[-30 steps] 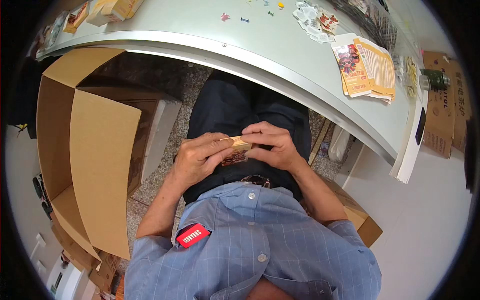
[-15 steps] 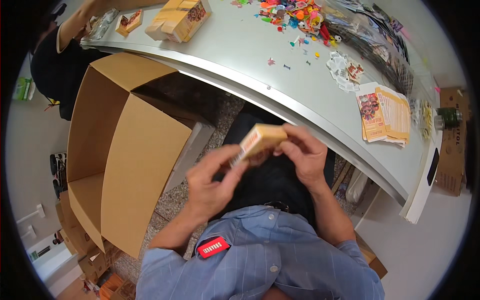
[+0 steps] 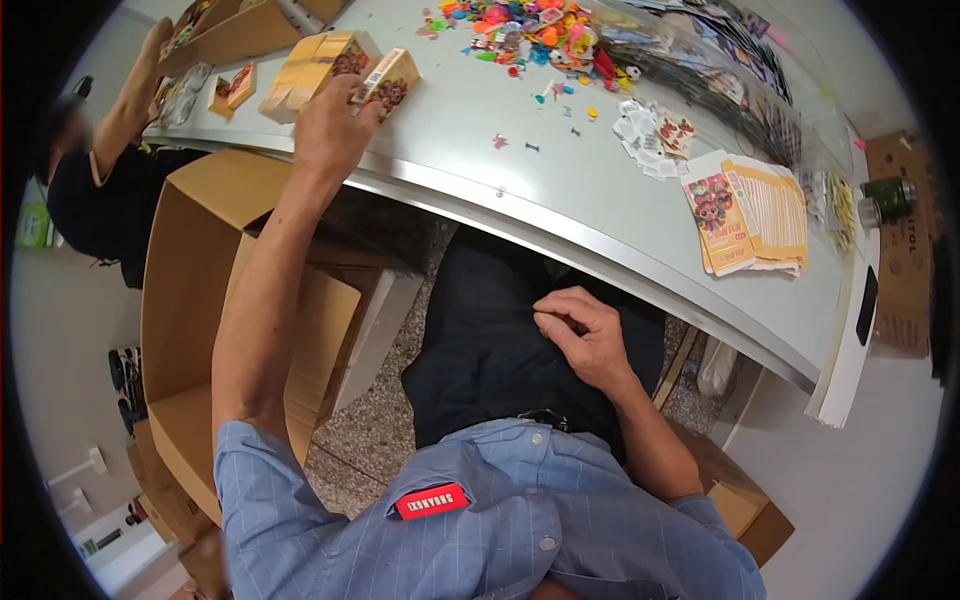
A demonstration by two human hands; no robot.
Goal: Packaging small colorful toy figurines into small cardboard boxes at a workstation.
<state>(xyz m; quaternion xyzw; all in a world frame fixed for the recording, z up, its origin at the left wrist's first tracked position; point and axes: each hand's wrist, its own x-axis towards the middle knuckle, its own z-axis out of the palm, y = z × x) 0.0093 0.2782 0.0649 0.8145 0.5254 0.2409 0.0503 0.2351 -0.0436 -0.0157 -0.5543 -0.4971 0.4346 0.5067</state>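
Observation:
My left hand [image 3: 335, 125] reaches out over the table's edge at the far left, its fingers closed on a small yellow printed box [image 3: 390, 82]. That box is upright beside a row of similar yellow boxes [image 3: 305, 75]. Over my lap, near the table's front edge, my right hand [image 3: 585, 335] is curled, thumb against the fingers, with nothing seen in it. A fanned stack of flat yellow cartons [image 3: 765, 215] lies on the table to the right.
Small colourful plastic toys [image 3: 545, 35] are heaped at the back of the table [image 3: 430, 150]. White and red stickers [image 3: 650, 135] lie near plastic packets [image 3: 700, 60]. An open cardboard box [image 3: 190, 300] stands below my left arm. Another person's arm [image 3: 130, 110] is at the far left.
My left hand has carried the small yellow box from over my lap up to the row of boxes on the table. My right hand has let go of it and lowered slightly.

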